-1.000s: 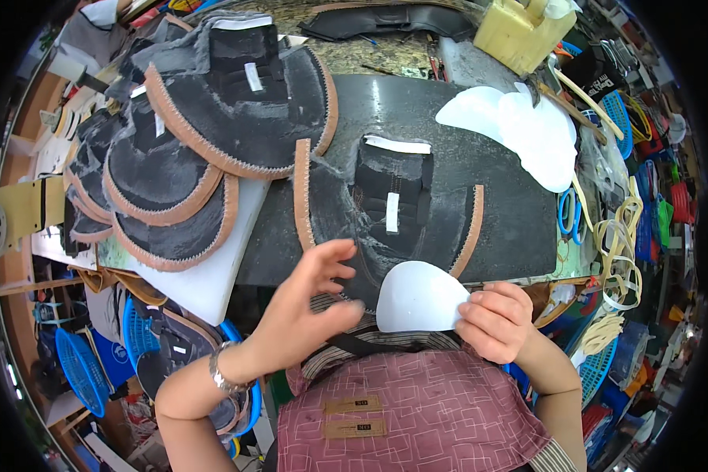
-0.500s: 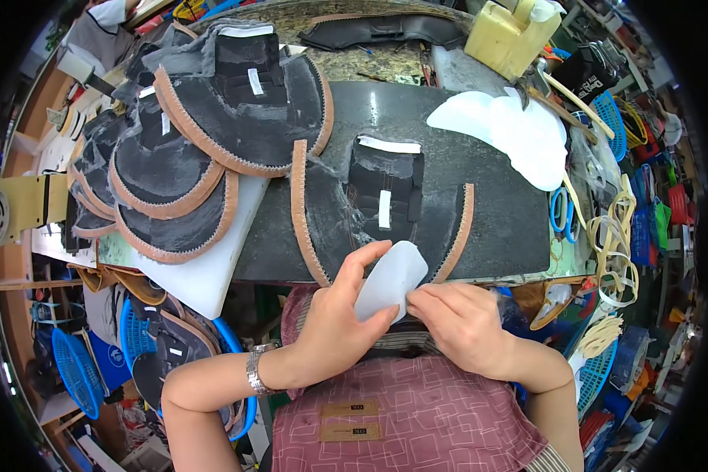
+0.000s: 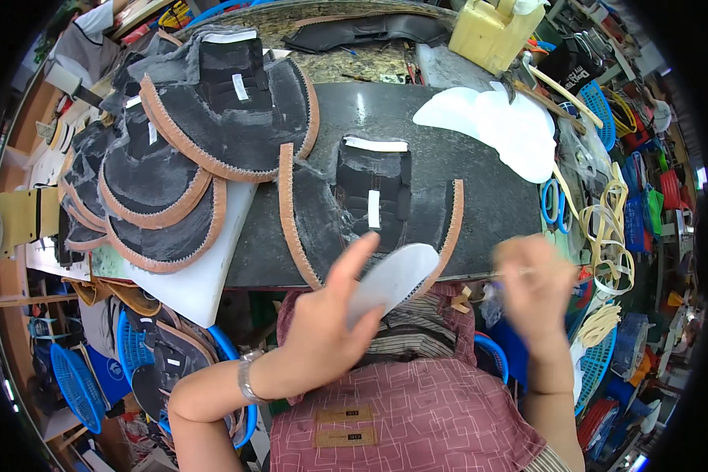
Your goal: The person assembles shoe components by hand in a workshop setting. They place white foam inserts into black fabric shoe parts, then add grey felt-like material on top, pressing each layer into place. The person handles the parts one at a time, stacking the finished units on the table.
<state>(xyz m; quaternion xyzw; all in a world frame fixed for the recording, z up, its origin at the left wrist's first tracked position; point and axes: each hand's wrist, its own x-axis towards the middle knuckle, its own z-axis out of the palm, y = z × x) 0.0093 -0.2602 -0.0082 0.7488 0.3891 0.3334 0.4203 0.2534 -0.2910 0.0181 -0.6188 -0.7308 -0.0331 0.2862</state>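
My left hand [image 3: 334,315] pinches a white rounded sheet piece [image 3: 393,285] between thumb and fingers, above the near edge of the work board. Off to the right, apart from that piece, is my right hand [image 3: 533,291], smeared by motion; whether it holds anything is unclear. Just beyond the left hand lies a black shoe upper [image 3: 307,212] with brown zigzag-stitched edges and two white strips, its near part partly hidden by the hand and sheet. More white rounded sheet pieces [image 3: 519,134] lie overlapping on the board's far right.
Overlapping shoe uppers [image 3: 236,118] are heaped at the left, partly over a white board [image 3: 200,291]. Beneath the upper is the dark work board [image 3: 495,228]. Blue-handled scissors [image 3: 554,203] and pale bands [image 3: 610,236] are at the right; a yellowish jug [image 3: 492,35] stands behind.
My right hand has left the white sheet piece and swung right, blurring. The left hand still holds the piece, now tilted more to the right. The whole view has shifted slightly.
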